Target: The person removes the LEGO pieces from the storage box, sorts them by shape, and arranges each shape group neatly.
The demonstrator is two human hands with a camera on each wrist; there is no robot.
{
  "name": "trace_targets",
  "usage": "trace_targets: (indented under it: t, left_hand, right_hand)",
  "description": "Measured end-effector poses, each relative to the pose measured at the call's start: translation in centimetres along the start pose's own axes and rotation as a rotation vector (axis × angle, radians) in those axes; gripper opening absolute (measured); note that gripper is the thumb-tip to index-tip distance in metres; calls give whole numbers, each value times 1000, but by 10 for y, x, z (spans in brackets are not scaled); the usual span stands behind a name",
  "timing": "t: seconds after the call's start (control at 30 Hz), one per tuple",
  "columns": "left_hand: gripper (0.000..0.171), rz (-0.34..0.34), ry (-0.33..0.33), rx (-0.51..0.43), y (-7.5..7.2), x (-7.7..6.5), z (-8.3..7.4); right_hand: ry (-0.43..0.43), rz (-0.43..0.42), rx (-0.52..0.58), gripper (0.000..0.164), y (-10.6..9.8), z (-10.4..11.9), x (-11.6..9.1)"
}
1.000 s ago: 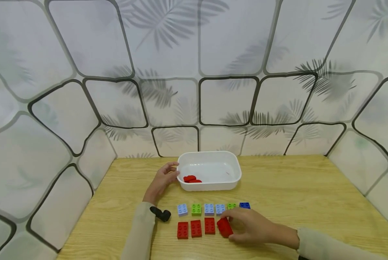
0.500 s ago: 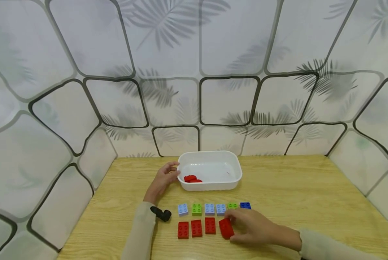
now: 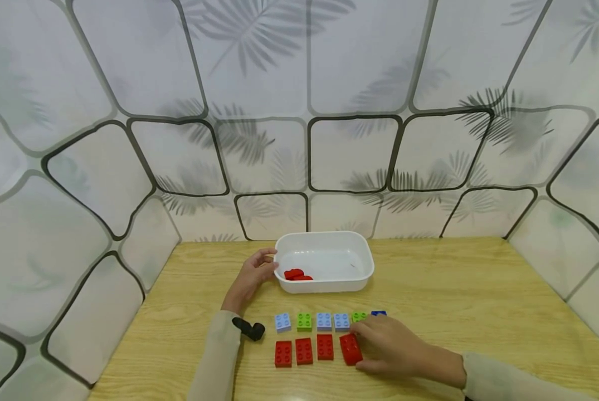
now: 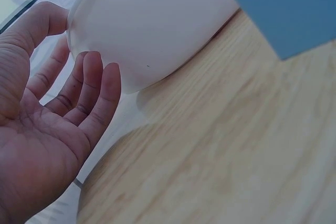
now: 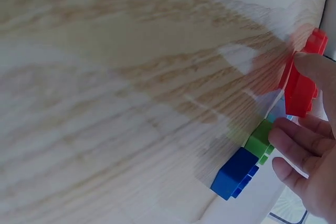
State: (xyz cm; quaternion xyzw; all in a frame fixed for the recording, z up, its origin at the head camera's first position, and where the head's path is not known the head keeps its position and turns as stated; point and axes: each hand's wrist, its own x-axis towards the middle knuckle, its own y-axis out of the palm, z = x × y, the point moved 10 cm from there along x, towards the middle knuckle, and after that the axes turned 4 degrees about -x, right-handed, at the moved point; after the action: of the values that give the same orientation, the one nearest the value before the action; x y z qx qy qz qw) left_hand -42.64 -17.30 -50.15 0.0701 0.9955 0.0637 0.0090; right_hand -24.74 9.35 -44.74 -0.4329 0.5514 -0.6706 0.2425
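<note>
In the head view my left hand (image 3: pixel 251 277) holds the left end of a white plastic tray (image 3: pixel 329 287), thumb and a finger at its rim. The left wrist view shows the other fingers bent beside the tray's outer wall (image 4: pixel 147 40). My right hand (image 3: pixel 397 348) pinches a red toy building brick (image 3: pixel 350 349) between thumb and fingers. That brick stands slightly askew at the right end of a row of red bricks (image 3: pixel 304 351). In the right wrist view the thumb lies against the red brick (image 5: pixel 300 93), and other fingers are near a green brick (image 5: pixel 259 139).
Behind the red row runs a line of light blue (image 3: pixel 282 322), green (image 3: pixel 304 322) and dark blue (image 3: pixel 378 313) bricks, the last partly covered by my right hand. Several red pieces (image 3: pixel 297 275) lie in the tray's near left corner. A patterned cloth wall (image 3: pixel 349 161) closes off the wooden table's back.
The red brick in my right hand has turned so its studs face upward and has shifted slightly right. My left hand has stayed at the tray.
</note>
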Motion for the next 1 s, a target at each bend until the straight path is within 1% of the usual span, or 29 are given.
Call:
trace_targets:
  t: [0.17, 0.37, 0.57, 0.73, 1.0]
  left_hand:
    - [42, 13, 10, -7, 1, 0, -1]
    - [40, 10, 10, -15, 0, 1, 0]
    - [42, 24, 12, -25, 1, 1, 0]
    - [42, 20, 11, -21, 2, 1, -1]
    - [43, 22, 9, -17, 2, -1, -2]
  right_hand:
    - [-48, -99, -114, 56, -6, 6, 2]
    - [-79, -176, -185, 57, -6, 10, 4]
    - [-57, -175, -222, 59, -5, 10, 6]
    - [-42, -157, -231, 59, -5, 9, 8]
    - [-31, -152, -251, 63, -3, 8, 9]
